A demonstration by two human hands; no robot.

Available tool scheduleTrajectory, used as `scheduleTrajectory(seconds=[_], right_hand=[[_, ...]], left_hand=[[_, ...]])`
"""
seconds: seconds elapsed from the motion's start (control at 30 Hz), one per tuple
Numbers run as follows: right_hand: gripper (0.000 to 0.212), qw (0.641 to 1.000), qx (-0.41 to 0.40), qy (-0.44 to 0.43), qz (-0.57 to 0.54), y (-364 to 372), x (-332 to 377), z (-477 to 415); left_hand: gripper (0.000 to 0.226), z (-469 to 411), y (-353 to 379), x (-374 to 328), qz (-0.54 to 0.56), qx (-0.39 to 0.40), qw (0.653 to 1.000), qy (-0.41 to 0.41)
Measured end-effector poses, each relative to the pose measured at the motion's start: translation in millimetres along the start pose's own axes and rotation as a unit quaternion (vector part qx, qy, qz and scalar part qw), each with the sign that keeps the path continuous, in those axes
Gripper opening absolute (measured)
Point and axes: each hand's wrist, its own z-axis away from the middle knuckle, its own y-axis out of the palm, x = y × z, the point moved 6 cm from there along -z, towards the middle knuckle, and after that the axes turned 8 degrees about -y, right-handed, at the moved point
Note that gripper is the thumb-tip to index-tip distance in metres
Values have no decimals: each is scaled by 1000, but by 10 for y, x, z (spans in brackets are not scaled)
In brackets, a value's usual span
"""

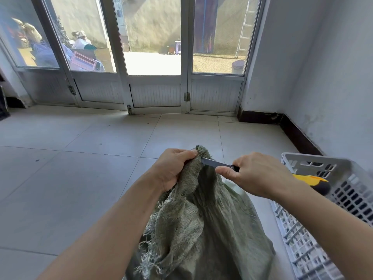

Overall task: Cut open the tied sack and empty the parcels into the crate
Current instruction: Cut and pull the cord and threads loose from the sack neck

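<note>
knife blade at the gathered neck of a green sack, both hands clamped

the woven green sack (201, 229) stands on the tiled floor (80, 168) in the near middle, its frayed edge hanging at the left; the left hand (173, 168) is closed tight on the bunched neck, holding it up; the right hand (256, 174) is closed round the yellow and black handle of a knife (217, 163), whose dark blade points left and touches the neck just beside the left fingers; a white slatted crate (323, 199) sits just right of the sack, partly behind the right forearm; no parcels show; farther off, glazed doors (153, 57) face a sunlit yard
</note>
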Motion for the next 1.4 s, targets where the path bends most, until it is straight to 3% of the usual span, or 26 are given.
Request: scheduleTrajectory(seconds=[0.2, 0.4, 0.47, 0.67, 0.73, 0.8, 0.9, 1.03, 1.1, 1.13, 1.17, 1.23, 1.27, 1.33, 1.4], right_hand=[[64, 998, -50, 18, -25, 46, 49, -8], [68, 971, -61, 35, -230, 245, 110, -49], [68, 974, -61, 50, -215, 244, 120, -32], [63, 996, -84, 38, 19, -21, 110, 12], [64, 995, -85, 46, -4, 20, 94, -12], [66, 988, -73, 68, -118, 161, 97, -44], [65, 926, -55, 114, -356, 348, 137, -96], [63, 785, 59, 170, -592, 503, 259, -60], [63, 732, 94, 181, -650, 516, 323, -40], [63, 751, 82, 182, -630, 492, 318, -43], [64, 812, 48, 173, -556, 441, 271, -53], [65, 952, -35, 135, -273, 242, 183, -54], [65, 980, -59, 116, -153, 186, 189, -59], [65, 981, -85, 105, -139, 215, 189, -79], [67, 951, -67, 120, -277, 353, 198, -136]], left_hand=[[24, -2, -8, -10, 21, 11, 1000, -5], [31, 6, 30, 29, 54, 29, 998, -16], [27, 13, 33, 32, 59, 27, 998, -15], [22, 10, -18, 4, 33, 7, 999, -3], [25, 8, 3, 6, 46, 9, 999, -1], [28, 10, 28, 19, 61, 16, 998, -1], [26, 13, 46, 28, 75, 23, 997, -4], [23, 21, 28, 1, 57, 12, 998, 2], [21, 21, 13, -17, 45, 5, 999, 1], [21, 21, 6, -19, 39, 2, 999, -3], [21, 16, -8, -6, 32, -1, 999, -8], [21, 5, -30, 41, 17, -7, 1000, -21], [21, 4, -31, 60, 15, -7, 1000, -24], [21, -12, -21, 63, 16, -8, 1000, -20], [20, -28, -15, 59, 23, -13, 1000, -13]])
